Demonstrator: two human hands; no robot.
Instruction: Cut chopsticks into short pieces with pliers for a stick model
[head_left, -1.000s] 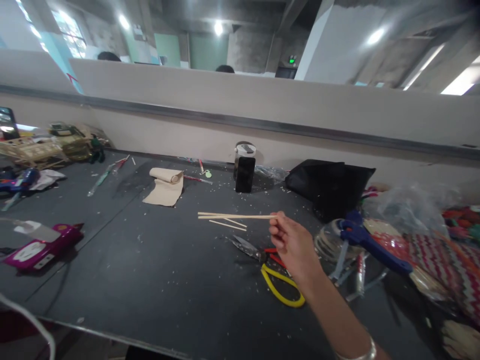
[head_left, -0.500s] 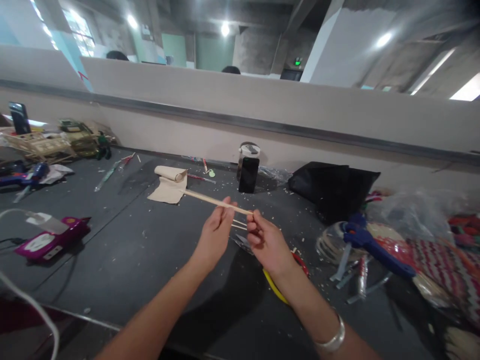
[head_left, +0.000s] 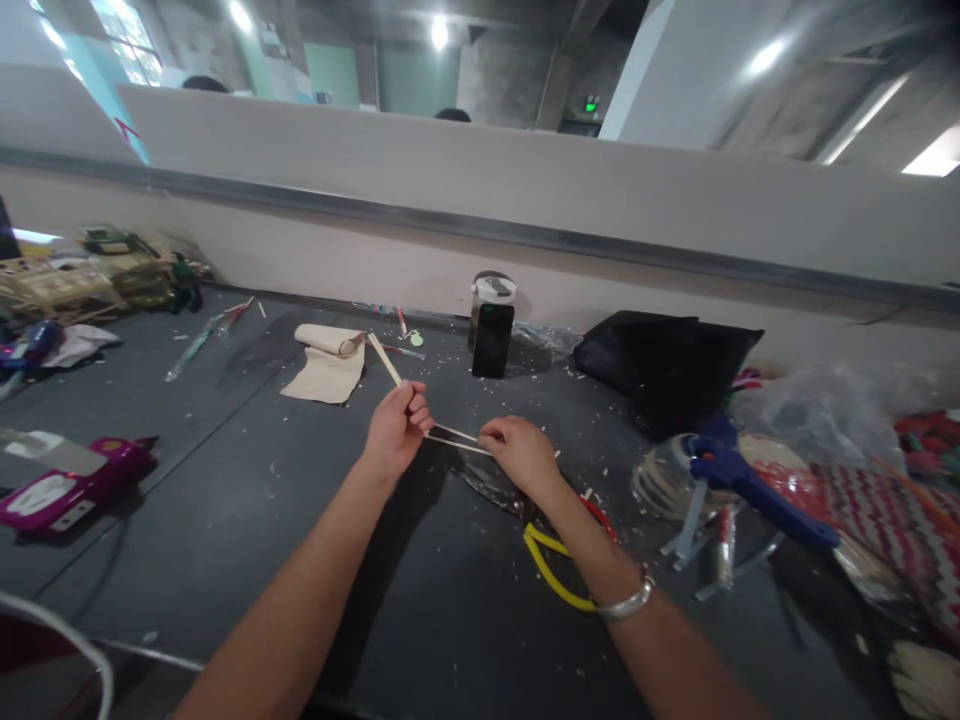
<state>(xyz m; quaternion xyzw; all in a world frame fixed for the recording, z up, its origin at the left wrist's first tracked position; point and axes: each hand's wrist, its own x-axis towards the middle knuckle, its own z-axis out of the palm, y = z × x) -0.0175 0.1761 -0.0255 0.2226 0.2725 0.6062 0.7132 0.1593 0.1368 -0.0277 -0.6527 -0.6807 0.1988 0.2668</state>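
Observation:
In the head view my left hand (head_left: pixel 397 428) is closed around a small bundle of light wooden sticks (head_left: pixel 385 360), which points up and away to the left. My right hand (head_left: pixel 521 455) is reaching down to the table with its fingertips pinched at the right end of two thin sticks (head_left: pixel 459 443); whether it grips one or both is hard to see. The left ends of these thin sticks come close to my left hand. Under my right wrist lie scissors (head_left: pixel 559 580) with yellow and red handles, partly hidden by the forearm.
A partly unrolled beige cloth (head_left: pixel 326 380) lies behind my left hand. A phone (head_left: pixel 493 342) leans on a white-lidded container (head_left: pixel 495 288). Farther right are a black bag (head_left: pixel 664 365), a blue glue gun (head_left: pixel 757 490) and clear tape. A purple power strip (head_left: pixel 82 485) is on the left.
My left hand has moved left and tilted the sticks more steeply. My right hand has let go of their near end and come down to the thin sticks on the table.

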